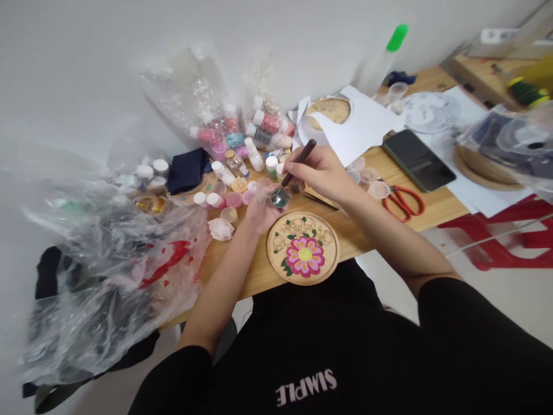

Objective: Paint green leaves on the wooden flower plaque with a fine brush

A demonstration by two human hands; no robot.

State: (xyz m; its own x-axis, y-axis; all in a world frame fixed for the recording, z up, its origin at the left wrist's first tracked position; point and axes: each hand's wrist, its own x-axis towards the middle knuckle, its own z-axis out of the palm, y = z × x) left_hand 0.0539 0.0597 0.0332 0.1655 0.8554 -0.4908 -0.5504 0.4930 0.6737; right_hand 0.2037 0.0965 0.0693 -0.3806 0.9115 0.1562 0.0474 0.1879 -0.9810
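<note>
My left hand (263, 210) is closed around a small clear cup (280, 198) with dark green stuff inside. In my right hand (317, 170) is a slim tool with a dark brown handle (306, 153); its lower end points down into the cup, and its tip is hidden. Just below my hands a round wooden plate (272, 253) overlaps the table's front edge. It bears a pink flower with a yellow centre (305, 254), green leaves and several outlined, unpainted shapes. Dark tweezers (319, 200) lie partly under my right hand.
Small pots and bottles (233, 199) crowd the table behind my left hand. Crumpled plastic bags (142, 265) cover the left side. Orange-handled scissors (404, 202), a phone (419, 160) and paper sheets (358, 124) lie to the right. A red stool (501, 236) stands beyond the table's edge.
</note>
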